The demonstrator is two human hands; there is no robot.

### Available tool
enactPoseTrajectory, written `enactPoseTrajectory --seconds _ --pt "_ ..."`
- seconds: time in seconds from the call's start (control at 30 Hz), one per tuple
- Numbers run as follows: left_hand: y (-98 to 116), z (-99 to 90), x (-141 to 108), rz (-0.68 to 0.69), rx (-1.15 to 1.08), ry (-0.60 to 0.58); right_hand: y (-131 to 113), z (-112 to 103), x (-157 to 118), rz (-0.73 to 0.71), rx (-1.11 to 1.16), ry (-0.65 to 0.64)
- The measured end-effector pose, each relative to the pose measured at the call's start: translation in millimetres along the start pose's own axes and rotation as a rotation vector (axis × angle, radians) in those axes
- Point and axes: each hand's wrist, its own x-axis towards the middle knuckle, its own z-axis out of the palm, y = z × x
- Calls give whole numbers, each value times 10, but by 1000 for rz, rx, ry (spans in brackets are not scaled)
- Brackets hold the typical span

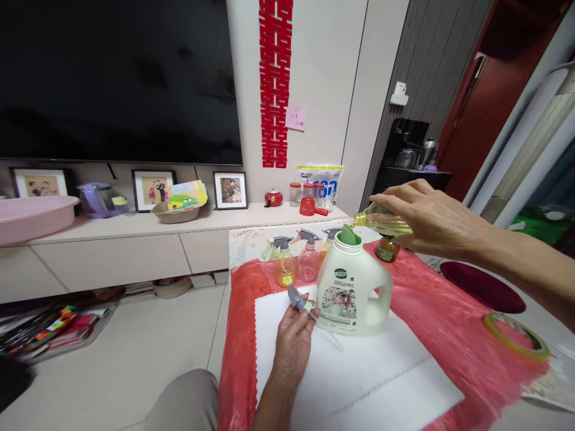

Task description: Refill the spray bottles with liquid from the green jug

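Right hand (422, 212) gripping bottle (383, 223) tipped toward nine o'clock, left hand (294, 340) pinching sprayer head (295, 297), red-covered table (242, 335), television (117, 78) at ten o'clock

From my end: left hand (294, 338) low, pinched, forearm (275, 398) angled up; right arm (498, 254) in sideways, higher, right hand (417, 212) curled palm-down.

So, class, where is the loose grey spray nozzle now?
The nozzle is in the left hand, in the lower middle of the head view, just left of the pale jug.
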Motion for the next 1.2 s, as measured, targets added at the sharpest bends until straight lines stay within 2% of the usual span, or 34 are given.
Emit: enactPoseTrajectory --seconds 0.13,0.37,1.2 --pt "-1 3 0 1 9 -3 -32 -61 16 39 -34 -71" --pt "7 14 -14 3 11 -8 -48 -99 32 52 -62 -93" --pt "8 14 -18 2 -7 -27 19 -104 36 11 -111 -5"
